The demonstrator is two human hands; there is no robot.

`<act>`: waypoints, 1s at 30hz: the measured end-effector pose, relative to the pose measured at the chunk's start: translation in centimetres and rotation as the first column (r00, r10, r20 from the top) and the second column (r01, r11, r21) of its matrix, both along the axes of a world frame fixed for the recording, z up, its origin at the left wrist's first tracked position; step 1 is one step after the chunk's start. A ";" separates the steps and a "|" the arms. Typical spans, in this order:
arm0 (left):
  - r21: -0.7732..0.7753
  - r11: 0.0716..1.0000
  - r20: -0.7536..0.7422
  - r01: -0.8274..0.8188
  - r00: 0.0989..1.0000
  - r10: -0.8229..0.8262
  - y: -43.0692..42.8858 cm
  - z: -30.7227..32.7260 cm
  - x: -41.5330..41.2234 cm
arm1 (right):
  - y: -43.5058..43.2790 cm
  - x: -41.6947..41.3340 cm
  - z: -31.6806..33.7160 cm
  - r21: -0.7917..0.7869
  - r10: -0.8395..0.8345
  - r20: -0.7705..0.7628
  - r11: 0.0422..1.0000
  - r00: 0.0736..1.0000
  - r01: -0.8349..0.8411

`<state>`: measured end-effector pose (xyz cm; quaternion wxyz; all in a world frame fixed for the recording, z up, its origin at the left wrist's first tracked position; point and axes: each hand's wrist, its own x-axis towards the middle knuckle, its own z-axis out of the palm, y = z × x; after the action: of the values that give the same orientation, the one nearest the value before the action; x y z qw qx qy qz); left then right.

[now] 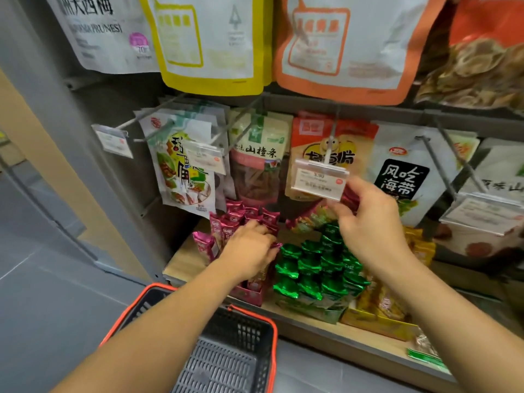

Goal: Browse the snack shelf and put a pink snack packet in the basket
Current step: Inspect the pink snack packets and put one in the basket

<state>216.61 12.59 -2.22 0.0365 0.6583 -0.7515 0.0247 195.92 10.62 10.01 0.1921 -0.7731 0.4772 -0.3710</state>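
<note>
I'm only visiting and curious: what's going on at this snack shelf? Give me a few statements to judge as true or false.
1. The basket has an orange rim. True.
2. The green packets lie left of the pink packets. False: they lie to their right.
3. The left hand grips among the pink packets. True.
4. The right hand hangs idle below the shelf. False: it is raised beside a price tag, pinching a dark pink packet.
5. A pink packet lies in the basket. False: none shows in its visible part.
</note>
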 end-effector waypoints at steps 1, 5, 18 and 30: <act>0.002 1.000 0.000 0.001 1.000 -0.001 -0.1 0.0 0.0 | -0.5 0.5 -0.3 0.008 0.002 -0.053 1.000 0.999 -0.002; 0.053 0.998 0.016 0.014 1.000 -0.015 -0.3 -0.1 -0.4 | -1.9 1.6 -2.4 0.049 0.008 -0.210 0.999 0.978 0.003; 0.130 0.991 -0.057 -0.016 0.998 0.023 -0.7 -0.4 0.7 | -4.3 2.6 -2.7 0.170 0.022 -0.025 0.985 0.999 -0.018; 0.476 0.872 0.169 -0.110 0.985 0.033 -1.5 2.3 -1.6 | -4.4 1.8 -3.3 0.081 0.132 -0.027 0.988 0.991 -0.129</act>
<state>215.06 11.11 0.05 -0.1889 0.6699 -0.7093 -0.1114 197.73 6.19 6.72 0.2387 -0.8004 0.4428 -0.3260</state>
